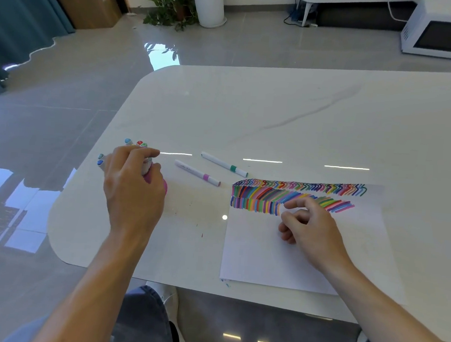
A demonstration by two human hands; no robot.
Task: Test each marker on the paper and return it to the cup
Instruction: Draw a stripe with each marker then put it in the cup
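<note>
The left hand [133,190] curls round the pink cup [164,186], probably to steady it, since the markers [128,142] standing in it look top-heavy. The right hand [311,226] rests on the paper [266,255] just below the colour strokes. Its fingers are loosely curled and hold nothing, and it likely pins the sheet. A pink marker [197,173] and a green marker [225,165] lie capped on the counter [304,109] between cup and paper, seemingly still to be tested or returned.

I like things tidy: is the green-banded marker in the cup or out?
Out. The green-banded marker lies on the table, apart from the cup.
</note>
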